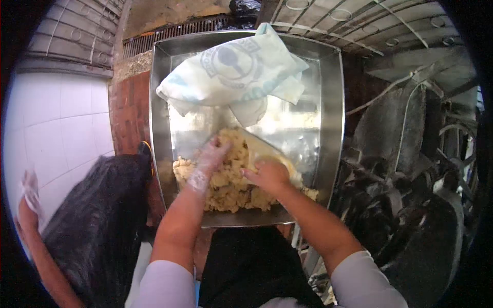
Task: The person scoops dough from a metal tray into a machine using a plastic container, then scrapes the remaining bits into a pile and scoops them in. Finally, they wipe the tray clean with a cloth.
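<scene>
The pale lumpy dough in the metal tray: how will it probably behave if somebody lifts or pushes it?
The pale lumpy dough would probably break apart rather than lift whole, since it lies in loose, crumbly clumps. Pushed, it seems unlikely to roll: the clumps look irregular, not round.

"What sort of place is this?"
"A food-making workspace, apparently: dough fills part of a big metal tray."
"Home or business?"
"I can't tell; I see a white-tiled wall, barred metal grilles, a reddish floor and a slotted grate."
</scene>
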`<move>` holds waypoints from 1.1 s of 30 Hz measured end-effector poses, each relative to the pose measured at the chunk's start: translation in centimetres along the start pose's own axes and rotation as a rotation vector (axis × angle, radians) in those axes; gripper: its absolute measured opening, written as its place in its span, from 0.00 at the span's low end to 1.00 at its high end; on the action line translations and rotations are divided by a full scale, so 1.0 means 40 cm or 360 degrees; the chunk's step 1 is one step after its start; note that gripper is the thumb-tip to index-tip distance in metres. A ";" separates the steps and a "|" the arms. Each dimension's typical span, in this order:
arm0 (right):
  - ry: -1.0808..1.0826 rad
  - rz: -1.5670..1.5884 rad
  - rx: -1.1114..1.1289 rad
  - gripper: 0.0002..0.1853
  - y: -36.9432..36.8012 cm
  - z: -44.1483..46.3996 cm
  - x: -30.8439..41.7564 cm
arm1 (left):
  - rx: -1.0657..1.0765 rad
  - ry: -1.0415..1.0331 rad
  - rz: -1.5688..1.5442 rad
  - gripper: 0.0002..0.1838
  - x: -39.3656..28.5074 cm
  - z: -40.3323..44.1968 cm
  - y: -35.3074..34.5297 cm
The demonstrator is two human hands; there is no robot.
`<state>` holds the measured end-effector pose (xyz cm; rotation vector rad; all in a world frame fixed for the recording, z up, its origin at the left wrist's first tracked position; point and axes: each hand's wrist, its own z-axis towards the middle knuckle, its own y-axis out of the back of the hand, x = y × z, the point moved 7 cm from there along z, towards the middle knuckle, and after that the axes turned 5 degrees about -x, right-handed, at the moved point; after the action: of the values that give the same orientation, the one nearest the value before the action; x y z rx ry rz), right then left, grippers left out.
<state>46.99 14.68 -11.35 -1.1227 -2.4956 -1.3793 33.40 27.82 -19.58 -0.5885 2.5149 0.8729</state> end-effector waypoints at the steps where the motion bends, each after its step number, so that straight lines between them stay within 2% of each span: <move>1: 0.0003 0.0024 0.0003 0.34 -0.007 -0.002 -0.014 | 0.0191 -0.0067 0.0172 0.35 -0.006 -0.016 -0.038; 2: 0.0004 0.0047 0.0006 0.34 -0.015 -0.003 -0.026 | 0.0192 -0.0068 0.0178 0.35 0.015 -0.022 -0.069; 4: 0.0069 0.0044 -0.0114 0.34 -0.017 -0.001 -0.035 | 0.0024 -0.0244 -0.0299 0.36 0.048 -0.017 -0.129; 5: 0.0149 0.0037 -0.0229 0.34 -0.012 -0.003 -0.032 | 0.0219 -0.0793 -0.0144 0.38 0.017 -0.033 -0.147; 6: 0.0147 0.0038 -0.0233 0.34 -0.006 -0.002 -0.034 | 0.0219 -0.0797 -0.0141 0.38 0.012 -0.029 -0.161; 8: 0.0157 0.0076 -0.0236 0.35 0.008 -0.001 -0.033 | -0.0057 -0.0513 0.0559 0.38 0.032 -0.002 -0.176; 9: 0.0158 0.0075 -0.0238 0.35 0.020 -0.005 -0.029 | -0.0059 -0.0514 0.0559 0.38 0.010 -0.008 -0.162; 11: 0.0056 0.0028 0.0015 0.36 0.015 -0.012 -0.028 | 0.0310 0.0065 -0.0858 0.34 -0.030 -0.057 -0.118; 12: 0.0067 0.0025 0.0011 0.36 0.015 -0.013 -0.027 | 0.0299 0.0060 -0.0862 0.34 -0.057 -0.091 -0.068; 14: 0.0174 -0.0025 0.0000 0.37 0.002 -0.018 -0.025 | 0.0135 0.0019 -0.0729 0.38 -0.052 -0.148 0.058; 16: 0.0198 0.0019 -0.0050 0.38 -0.014 -0.027 -0.038 | -0.0097 -0.0386 0.0252 0.42 0.114 -0.138 0.100; 17: 0.0225 0.0056 -0.0108 0.38 -0.011 -0.030 -0.039 | -0.0089 -0.0394 0.0261 0.42 0.104 -0.174 0.103; 18: 0.0211 0.0066 -0.0114 0.38 -0.002 -0.036 -0.039 | -0.0004 -0.0490 0.0860 0.43 0.072 -0.220 0.096; 19: 0.0198 -0.0020 0.0061 0.37 -0.004 -0.047 -0.033 | 0.0083 -0.0578 0.1460 0.44 0.058 -0.243 0.085; 20: 0.0183 -0.0104 0.0238 0.36 -0.014 -0.057 -0.029 | 0.0096 -0.0587 0.1470 0.44 0.057 -0.232 0.080; 22: 0.0248 -0.0151 0.0231 0.36 -0.017 -0.068 -0.020 | 0.0307 -0.0791 0.1242 0.44 0.026 -0.204 0.042; 23: 0.0322 -0.0206 0.0227 0.36 -0.021 -0.072 -0.017 | 0.0316 -0.0787 0.1230 0.44 0.012 -0.185 0.034; 24: 0.0315 -0.0212 0.0237 0.36 -0.030 -0.067 -0.023 | 0.0415 -0.0562 0.1115 0.43 -0.006 -0.166 0.034; 25: 0.0287 -0.0160 0.0084 0.37 -0.029 -0.057 -0.025 | 0.0517 -0.0334 0.1006 0.41 -0.004 -0.160 0.025; 26: 0.0261 -0.0104 -0.0066 0.38 -0.026 -0.052 -0.027 | 0.0531 -0.0324 0.1009 0.41 0.001 -0.165 0.007; 28: 0.0224 -0.0085 -0.0088 0.38 -0.024 -0.035 -0.035 | 0.0377 -0.0375 0.0736 0.36 -0.030 -0.159 -0.009; 30: 0.0176 -0.0070 -0.0122 0.37 -0.003 -0.014 -0.049 | 0.0340 -0.0327 0.0879 0.34 -0.052 -0.155 -0.045; 31: 0.0079 -0.0028 -0.0010 0.37 0.009 -0.002 -0.060 | 0.0298 -0.0264 0.1012 0.31 -0.062 -0.157 -0.059; 32: -0.0020 0.0016 0.0104 0.36 0.013 0.005 -0.068 | 0.0302 -0.0259 0.1015 0.31 -0.083 -0.151 -0.081; 33: -0.0020 0.0021 0.0109 0.36 0.020 0.009 -0.065 | 0.0306 -0.0137 0.0993 0.36 -0.105 -0.136 -0.095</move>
<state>49.49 13.76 -12.01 -1.1357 -2.5191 -1.2768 37.51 22.61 -15.34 0.3123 2.6892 0.8109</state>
